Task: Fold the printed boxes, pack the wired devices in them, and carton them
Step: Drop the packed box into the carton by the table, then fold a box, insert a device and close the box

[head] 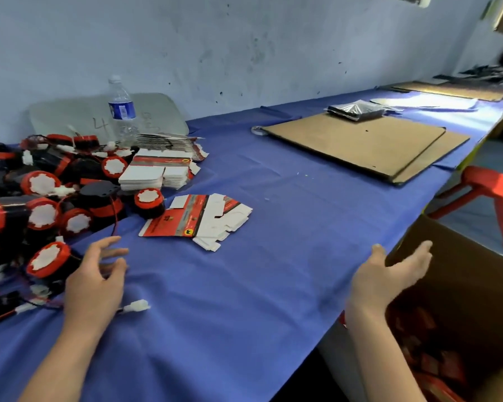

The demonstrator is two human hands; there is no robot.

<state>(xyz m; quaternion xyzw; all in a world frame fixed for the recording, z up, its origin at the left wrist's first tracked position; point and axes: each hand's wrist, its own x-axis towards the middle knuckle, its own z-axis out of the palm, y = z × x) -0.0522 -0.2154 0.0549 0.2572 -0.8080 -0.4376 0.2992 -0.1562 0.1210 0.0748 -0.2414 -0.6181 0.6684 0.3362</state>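
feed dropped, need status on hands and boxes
Both hands open, empty: left hand by pile of red-and-black round wired devices, right hand at open brown cardboard carton. Flat red-and-white printed box blanks unfolded on blue cloth. Nothing blocking them.

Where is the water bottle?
In the head view, the water bottle stands left, near the wall, behind the red devices and the flat box stacks.

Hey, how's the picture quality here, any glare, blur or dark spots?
Head view: bright glare washes out the blue tablecloth at its far right end; the right hand looks slightly motion-blurred; the inside of the brown cardboard carton sits in deep shadow; wide-angle distortion bends the cloth's edge.
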